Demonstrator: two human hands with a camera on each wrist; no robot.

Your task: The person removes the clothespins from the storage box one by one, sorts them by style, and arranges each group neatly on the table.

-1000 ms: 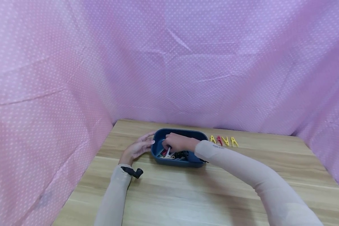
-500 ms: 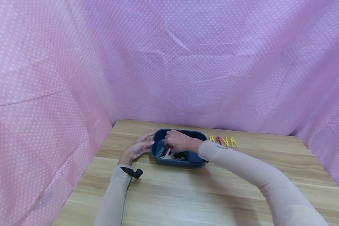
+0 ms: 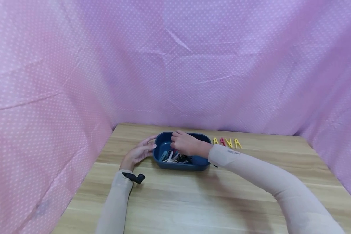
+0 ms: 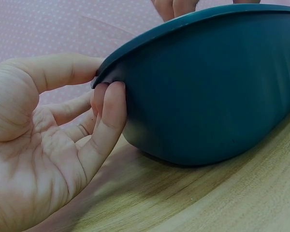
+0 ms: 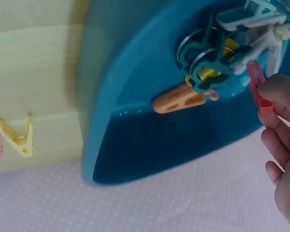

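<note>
My right hand (image 3: 185, 144) is over the blue plastic bin (image 3: 178, 166). In the right wrist view it pinches a red clothespin (image 5: 256, 89) between thumb and finger, above other clothespins. My left hand (image 3: 138, 152) holds the bin's left end; the left wrist view shows its digits at the rim (image 4: 150, 36). Inside the bin lie white clothespins (image 5: 266, 43), dark green clips with metal rings (image 5: 203, 60) and an orange clothespin (image 5: 181, 99). In the head view my right hand partly hides the bin's contents.
To the right of the bin, yellow clothespins (image 3: 237, 143) and a red one (image 3: 222, 141) stand in a row on the wooden table (image 3: 169, 198). Pink dotted cloth (image 3: 193, 81) hangs behind the table and along its sides.
My right hand has lifted slightly out of the pile, with the red clothespin in its fingers. My left hand stays at the bin's end. The head view has shifted a little.
</note>
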